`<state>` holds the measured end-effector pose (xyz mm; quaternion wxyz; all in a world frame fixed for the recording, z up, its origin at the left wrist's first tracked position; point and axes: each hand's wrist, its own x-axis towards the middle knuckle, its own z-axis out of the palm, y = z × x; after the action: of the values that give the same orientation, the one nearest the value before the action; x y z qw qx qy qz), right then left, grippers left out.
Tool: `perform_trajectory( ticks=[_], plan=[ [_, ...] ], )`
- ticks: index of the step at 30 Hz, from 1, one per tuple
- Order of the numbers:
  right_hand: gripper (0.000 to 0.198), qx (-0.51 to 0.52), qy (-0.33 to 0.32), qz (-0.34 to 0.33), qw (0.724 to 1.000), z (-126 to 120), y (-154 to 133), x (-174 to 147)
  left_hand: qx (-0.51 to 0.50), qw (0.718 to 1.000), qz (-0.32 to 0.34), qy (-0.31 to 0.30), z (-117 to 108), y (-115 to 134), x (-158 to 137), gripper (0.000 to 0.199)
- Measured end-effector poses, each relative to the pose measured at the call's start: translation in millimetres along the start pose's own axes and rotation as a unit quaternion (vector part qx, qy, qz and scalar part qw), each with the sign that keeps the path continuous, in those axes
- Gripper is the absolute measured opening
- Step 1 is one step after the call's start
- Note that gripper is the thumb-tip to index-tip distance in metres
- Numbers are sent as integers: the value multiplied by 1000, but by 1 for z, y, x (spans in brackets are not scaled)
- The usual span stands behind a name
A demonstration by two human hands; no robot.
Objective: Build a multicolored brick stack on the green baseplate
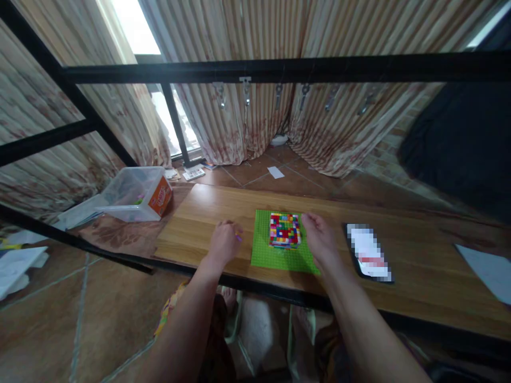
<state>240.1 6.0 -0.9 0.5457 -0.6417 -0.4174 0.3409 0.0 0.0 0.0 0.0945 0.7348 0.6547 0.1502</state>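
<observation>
A square stack of small multicoloured toy bricks stands on a green studded baseplate on the wooden bench. Left of the plate, my left hand is closed, with small purple and orange toy bricks showing at its fingertips. My right hand is over the plate's right side, beside the upper right corner of the stack. Its fingers are curled together, and anything in them is hidden. Whether that hand touches the stack is unclear.
On the bench, a phone lies right of my right hand, and white paper is at the far right. A clear plastic bin stands to the left. A black metal bar crosses ahead, before the curtains.
</observation>
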Motion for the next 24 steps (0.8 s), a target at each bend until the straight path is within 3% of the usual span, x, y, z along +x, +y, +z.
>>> perform_trajectory(
  ticks=[5, 13, 17, 20, 24],
  plan=[
    [44, -1, -4, -12, 1000, -1, -4, -2, 18, 999, 39, -20, 5, -5, 1, 28],
    [41, -21, 10, -10, 1000, 3, -3, 3, 7, 1000, 12, 11, 6, 1, 6, 21],
    [36, -34, 34, -43, 998, 4, -8, 0, -144, 989, -17, 35, 1, 16, 11, 20],
    [26, -49, 51, -124, 990, 4, -19, -7, -252, 966, 4, 56, 0, 30, 15, 21],
    [17, -47, -24, -237, 970, 4, -33, -19, -367, 929, 7, 45, 4, 53, 14, 25]
  ],
)
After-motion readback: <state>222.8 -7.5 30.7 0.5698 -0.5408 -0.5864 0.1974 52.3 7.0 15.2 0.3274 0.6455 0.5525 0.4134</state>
